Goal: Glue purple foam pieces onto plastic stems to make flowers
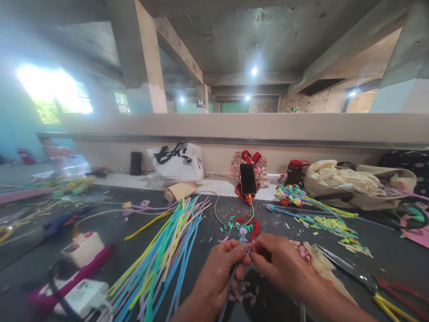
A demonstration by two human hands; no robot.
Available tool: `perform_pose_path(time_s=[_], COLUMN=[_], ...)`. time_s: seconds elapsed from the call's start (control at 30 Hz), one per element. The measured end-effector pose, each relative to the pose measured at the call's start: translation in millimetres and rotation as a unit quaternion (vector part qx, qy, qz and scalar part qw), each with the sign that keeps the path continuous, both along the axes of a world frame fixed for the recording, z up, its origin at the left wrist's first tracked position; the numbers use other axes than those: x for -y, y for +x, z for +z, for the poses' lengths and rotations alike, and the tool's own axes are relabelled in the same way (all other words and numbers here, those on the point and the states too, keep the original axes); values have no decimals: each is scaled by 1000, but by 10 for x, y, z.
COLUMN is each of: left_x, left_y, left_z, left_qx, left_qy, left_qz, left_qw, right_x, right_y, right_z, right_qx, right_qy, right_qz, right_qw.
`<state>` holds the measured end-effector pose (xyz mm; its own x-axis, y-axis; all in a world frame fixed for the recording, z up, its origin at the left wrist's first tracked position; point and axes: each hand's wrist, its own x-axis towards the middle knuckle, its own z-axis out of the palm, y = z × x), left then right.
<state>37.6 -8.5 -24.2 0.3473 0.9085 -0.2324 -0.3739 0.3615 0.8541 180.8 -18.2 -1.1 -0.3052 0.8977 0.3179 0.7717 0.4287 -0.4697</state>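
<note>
Low in the middle, my left hand (217, 268) is closed in a pinch around a small lavender and blue pipe-cleaner flower (243, 235) with a long greyish stem (228, 290) running down past the palm. Right beside it, my right hand (279, 255) has thumb and forefinger pressed together at a purple bit of the same flower; the exact grip is partly hidden by the fingers. Short cut lavender pieces (248, 295) lie on the dark table below the hands. Red and green snippets (256, 227) are scattered just beyond them.
A fan of coloured pipe cleaners (161, 250) lies left, near a power strip (80, 275). Scissors (348, 267) rest at right. A phone (248, 179) on a cable leans at the back, between a white bag (177, 165) and a dark bottle (293, 173). Finished flowers (291, 195) lie back right.
</note>
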Motion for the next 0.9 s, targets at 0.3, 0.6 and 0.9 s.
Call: perform_pose_path(time_s=[0.3, 0.6, 0.9], left_x=[47, 12, 30], left_y=[8, 48, 67], left_z=[39, -82, -54], left_qx=[-57, -12, 9], left_qy=[14, -28, -56], left_qz=[-23, -35, -33], left_qw=[998, 999, 998], right_x=[14, -79, -78], right_y=[-10, -7, -13], right_z=[33, -131, -139], right_qx=[-61, -290, -361], right_qy=[-4, -182, -192], right_qz=[-18, 70, 81], right_qw=[998, 937, 909])
